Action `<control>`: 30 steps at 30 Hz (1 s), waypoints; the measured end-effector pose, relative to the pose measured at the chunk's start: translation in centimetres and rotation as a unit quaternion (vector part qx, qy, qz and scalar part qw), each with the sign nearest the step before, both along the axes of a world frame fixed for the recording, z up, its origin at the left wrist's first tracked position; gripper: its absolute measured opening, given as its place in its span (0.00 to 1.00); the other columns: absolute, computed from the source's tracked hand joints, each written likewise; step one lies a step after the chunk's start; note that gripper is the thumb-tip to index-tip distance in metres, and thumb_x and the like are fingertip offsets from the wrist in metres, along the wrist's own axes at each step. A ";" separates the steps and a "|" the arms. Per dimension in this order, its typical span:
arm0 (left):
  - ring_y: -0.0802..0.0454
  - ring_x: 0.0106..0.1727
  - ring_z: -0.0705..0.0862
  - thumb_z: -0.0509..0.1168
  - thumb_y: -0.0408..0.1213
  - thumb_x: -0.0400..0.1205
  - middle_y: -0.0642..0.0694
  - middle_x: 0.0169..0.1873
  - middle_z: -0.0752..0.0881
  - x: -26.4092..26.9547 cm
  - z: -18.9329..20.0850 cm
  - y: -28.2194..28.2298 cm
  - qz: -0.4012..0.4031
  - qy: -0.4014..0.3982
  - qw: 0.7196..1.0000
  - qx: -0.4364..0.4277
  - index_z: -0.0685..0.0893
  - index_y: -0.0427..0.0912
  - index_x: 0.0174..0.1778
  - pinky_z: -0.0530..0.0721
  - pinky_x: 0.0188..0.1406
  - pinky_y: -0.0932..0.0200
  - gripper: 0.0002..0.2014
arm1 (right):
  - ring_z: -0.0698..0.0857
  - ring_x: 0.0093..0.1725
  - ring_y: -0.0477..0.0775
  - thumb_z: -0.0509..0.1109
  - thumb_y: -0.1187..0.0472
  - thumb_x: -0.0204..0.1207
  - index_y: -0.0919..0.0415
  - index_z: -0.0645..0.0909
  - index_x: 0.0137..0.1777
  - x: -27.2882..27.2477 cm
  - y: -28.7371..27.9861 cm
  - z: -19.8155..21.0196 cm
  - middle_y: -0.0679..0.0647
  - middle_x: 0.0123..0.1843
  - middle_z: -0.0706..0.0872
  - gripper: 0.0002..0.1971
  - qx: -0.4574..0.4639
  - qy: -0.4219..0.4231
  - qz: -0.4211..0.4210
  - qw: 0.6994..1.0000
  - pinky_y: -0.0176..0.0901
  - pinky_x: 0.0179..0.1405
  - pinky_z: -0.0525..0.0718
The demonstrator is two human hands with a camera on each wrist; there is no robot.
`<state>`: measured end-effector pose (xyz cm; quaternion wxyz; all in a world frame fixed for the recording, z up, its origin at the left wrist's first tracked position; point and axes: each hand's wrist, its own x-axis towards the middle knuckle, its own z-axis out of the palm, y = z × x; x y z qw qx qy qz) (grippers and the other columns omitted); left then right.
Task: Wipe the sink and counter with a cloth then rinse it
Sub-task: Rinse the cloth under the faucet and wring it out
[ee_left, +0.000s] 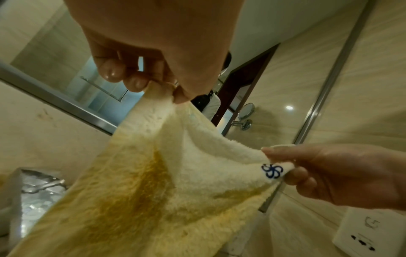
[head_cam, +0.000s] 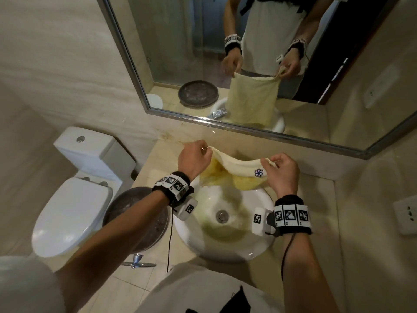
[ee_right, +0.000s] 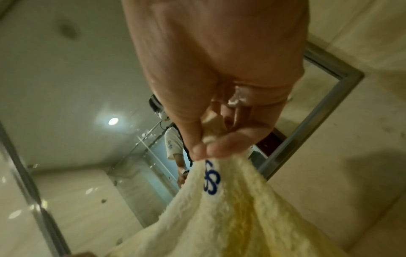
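A cream cloth (head_cam: 234,168) with yellow-brown stains and a blue flower logo hangs spread above the back of the white round sink (head_cam: 259,242). My left hand (head_cam: 194,158) pinches its upper left corner, and my right hand (head_cam: 278,168) pinches the upper right corner beside the logo. In the left wrist view the cloth (ee_left: 153,182) stretches from my left hand (ee_left: 162,87) to my right hand (ee_left: 307,170). In the right wrist view my right hand (ee_right: 204,149) pinches the cloth (ee_right: 230,208) just above the logo. The faucet (ee_left: 39,187) shows behind the cloth. The beige counter (head_cam: 316,222) surrounds the sink.
A framed mirror (head_cam: 248,64) stands right behind the sink and reflects the cloth. A dark round basin (head_cam: 126,213) sits on the counter's left end. A white toilet (head_cam: 74,199) is further left. A wall socket (head_cam: 406,213) is on the right wall.
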<state>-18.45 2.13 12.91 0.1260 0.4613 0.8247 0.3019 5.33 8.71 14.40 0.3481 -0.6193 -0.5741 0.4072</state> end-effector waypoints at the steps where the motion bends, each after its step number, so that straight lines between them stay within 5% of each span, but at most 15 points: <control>1: 0.48 0.31 0.82 0.63 0.46 0.77 0.51 0.26 0.83 0.2 0.0 0.0 -0.001 -0.019 1.000 -0.021 0.81 0.45 0.34 0.79 0.31 0.58 0.10 | 0.88 0.37 0.56 0.80 0.55 0.73 0.56 0.82 0.41 -0.1 0.0 -0.3 0.52 0.41 0.89 0.09 0.008 -0.032 -0.004 0.999 0.41 0.35 0.83; 5: 0.54 0.27 0.77 0.63 0.39 0.80 0.47 0.25 0.80 2.1 -0.2 0.0 -0.035 -0.112 0.989 -0.091 0.75 0.42 0.24 0.71 0.31 0.59 0.17 | 0.85 0.37 0.56 0.81 0.52 0.71 0.56 0.83 0.39 -1.0 -0.3 -1.3 0.55 0.38 0.89 0.11 -0.006 -0.041 -0.008 0.999 0.42 0.36 0.80; 9: 0.57 0.17 0.70 0.65 0.39 0.85 0.52 0.16 0.74 4.0 -0.1 -0.2 -0.045 -0.259 0.960 -0.098 0.74 0.44 0.23 0.67 0.20 0.66 0.21 | 0.84 0.32 0.45 0.82 0.55 0.72 0.57 0.86 0.44 -2.0 -0.7 -1.6 0.51 0.37 0.89 0.09 -0.057 0.017 0.029 0.998 0.36 0.36 0.79; 12: 0.54 0.17 0.72 0.66 0.40 0.85 0.48 0.18 0.76 4.8 0.2 -0.2 -0.049 -0.338 0.935 -0.096 0.78 0.41 0.28 0.67 0.18 0.63 0.18 | 0.85 0.26 0.47 0.80 0.60 0.75 0.58 0.85 0.48 -2.5 -1.0 -1.1 0.55 0.34 0.90 0.07 -0.117 0.085 0.086 0.986 0.41 0.31 0.83; 17: 0.53 0.25 0.83 0.64 0.30 0.83 0.47 0.26 0.85 5.3 1.1 -0.4 -0.042 -0.459 0.881 -0.104 0.84 0.36 0.44 0.75 0.23 0.62 0.04 | 0.89 0.35 0.54 0.77 0.72 0.76 0.64 0.88 0.49 -3.0 -1.5 -0.5 0.66 0.43 0.92 0.05 -0.145 0.154 0.166 0.963 0.42 0.38 0.90; 20: 0.51 0.31 0.88 0.66 0.28 0.82 0.43 0.33 0.87 5.1 1.6 -0.6 -0.036 -0.482 0.869 -0.108 0.84 0.34 0.48 0.79 0.24 0.64 0.03 | 0.91 0.37 0.57 0.78 0.73 0.75 0.62 0.89 0.44 -2.9 -1.6 -0.6 0.67 0.44 0.93 0.06 -0.125 0.146 0.180 0.965 0.48 0.46 0.92; 26: 0.49 0.28 0.85 0.63 0.24 0.82 0.40 0.31 0.86 4.9 2.0 -0.6 0.017 -0.476 0.875 -0.088 0.85 0.31 0.46 0.76 0.20 0.65 0.05 | 0.93 0.40 0.55 0.80 0.69 0.73 0.60 0.92 0.48 -2.9 -1.2 -1.7 0.56 0.41 0.94 0.06 -0.058 0.094 0.204 0.973 0.57 0.52 0.92; 30: 0.49 0.29 0.86 0.61 0.25 0.84 0.38 0.32 0.87 4.9 2.2 -0.2 0.042 -0.486 0.869 -0.077 0.85 0.28 0.48 0.76 0.24 0.63 0.07 | 0.93 0.50 0.49 0.80 0.66 0.73 0.61 0.93 0.54 -3.2 -1.3 -2.1 0.52 0.49 0.94 0.10 -0.012 0.054 0.239 0.970 0.51 0.60 0.89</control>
